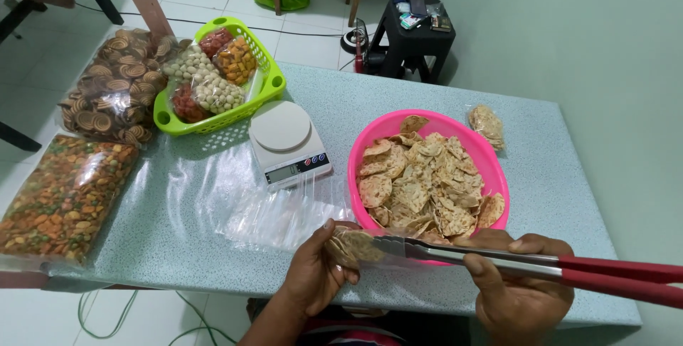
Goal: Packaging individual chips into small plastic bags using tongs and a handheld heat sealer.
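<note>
Crosswise, tongs [526,264] tips leftward.

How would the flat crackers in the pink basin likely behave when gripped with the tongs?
The crackers look thin, blistered and dry, so probably light and brittle, apt to snap under a hard squeeze. Heaped loosely in the pink basin, they would likely slide when nudged. The tongs in the right hand have narrow metal tips.

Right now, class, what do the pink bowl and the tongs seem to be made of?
Pink bowl: probably plastic, with a smooth, glossy, evenly coloured rim. Tongs: apparently metal, with shiny silver arms; the red handles look like matte rubber or plastic coating.
</note>
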